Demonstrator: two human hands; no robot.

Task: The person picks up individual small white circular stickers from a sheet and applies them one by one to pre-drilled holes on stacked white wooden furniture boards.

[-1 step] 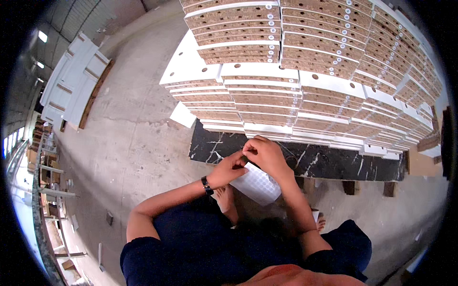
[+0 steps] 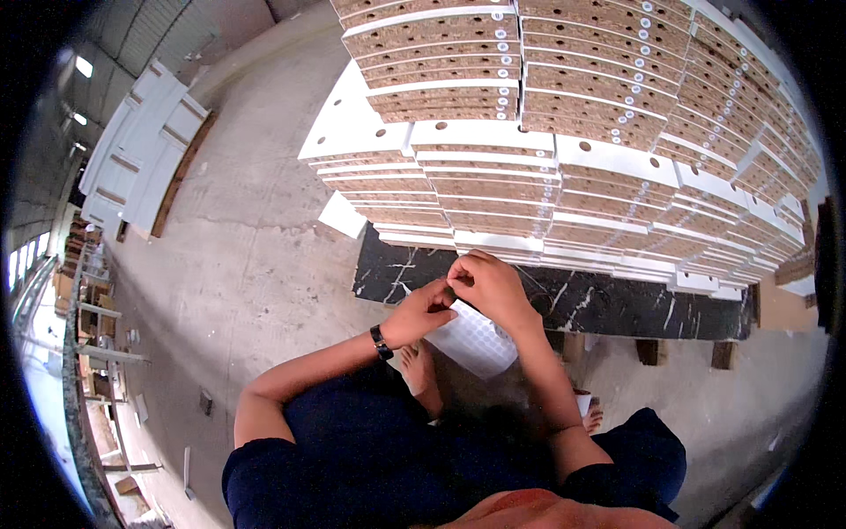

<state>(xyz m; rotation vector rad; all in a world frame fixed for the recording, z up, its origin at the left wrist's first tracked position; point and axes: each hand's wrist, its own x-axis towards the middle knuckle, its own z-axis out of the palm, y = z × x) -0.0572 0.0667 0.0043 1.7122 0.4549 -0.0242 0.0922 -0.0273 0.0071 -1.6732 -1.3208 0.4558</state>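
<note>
The right hand (image 2: pixel 490 286) pinches the top edge of a white sheet of small round stickers (image 2: pixel 476 339), fingers curled closed on it. The left hand (image 2: pixel 426 310) (a dark watch on its wrist) grips the sheet's left side, fingertips meeting the right hand's. The sheet hangs just in front of a black marbled slab (image 2: pixel 608 304), which carries a stack of white-faced chipboard panels (image 2: pixel 564 132).
</note>
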